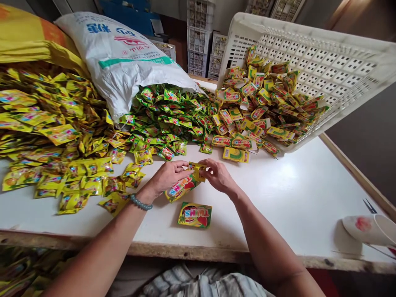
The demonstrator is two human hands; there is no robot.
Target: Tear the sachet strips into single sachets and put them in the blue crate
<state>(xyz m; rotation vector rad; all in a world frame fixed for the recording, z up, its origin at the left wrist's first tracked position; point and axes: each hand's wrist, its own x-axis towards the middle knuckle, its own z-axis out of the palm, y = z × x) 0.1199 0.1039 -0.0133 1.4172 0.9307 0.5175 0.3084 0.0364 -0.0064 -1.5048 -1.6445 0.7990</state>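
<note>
My left hand [167, 178], with a beaded bracelet on its wrist, and my right hand [220, 176] meet over the middle of the white table. Between their fingertips both pinch a small yellow candy box [199, 173], its end flaps apparently open. Just under the left fingers is a colourful TWINS packet [181, 188], tilted and partly covered; whether the hand also touches it I cannot tell. Closer to me a second TWINS packet [194, 215] lies flat. Beyond my hands lies a loose yellow candy box [235, 154].
Yellow sachets [62, 136] are heaped at left, and green sachets [170, 111] spill from a white woven sack [114, 57]. A tipped white plastic crate [337, 66] spills small boxes [256, 99] at right. A cup [368, 229] lies near the right edge; stacked crates [200, 37] stand behind.
</note>
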